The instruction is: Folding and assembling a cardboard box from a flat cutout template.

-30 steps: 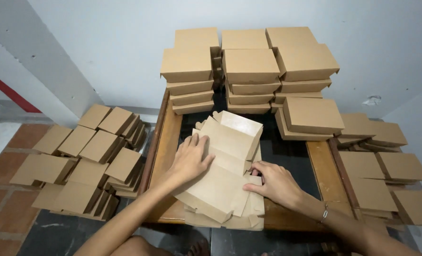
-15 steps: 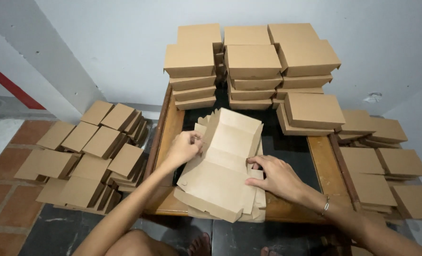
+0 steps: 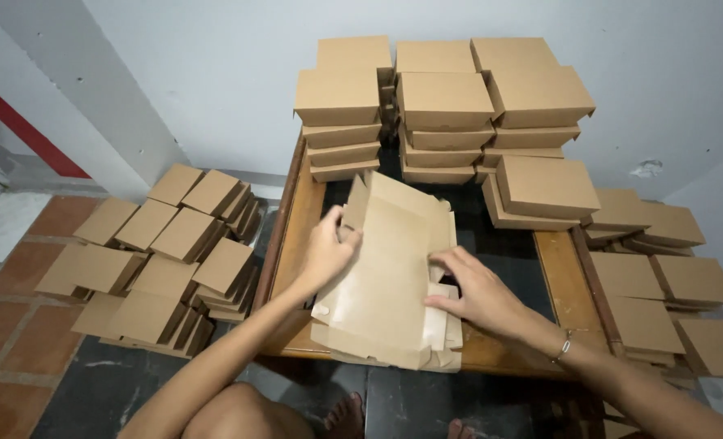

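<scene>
Head view, left hand: the left hand (image 3: 326, 254) grips the raised left flap of the flat cardboard blank (image 3: 390, 276), fingers curled over its edge
Head view, right hand: the right hand (image 3: 477, 291) presses down on the blank's right side, fingers spread flat, holding nothing else
Blank's place: on top of a pile of unfolded blanks at the front of the wooden surface (image 3: 296, 236), between the two hands
Around it: folded brown boxes stacked at the back (image 3: 442, 102), more on the floor at left (image 3: 162, 252) and at right (image 3: 662, 276)
Doing it well: likely best to fold along the crease while the right hand pins the base, so the wall stands square
Change since half a second ago: the left flap stands steeper and the left hand has moved up to its edge
</scene>
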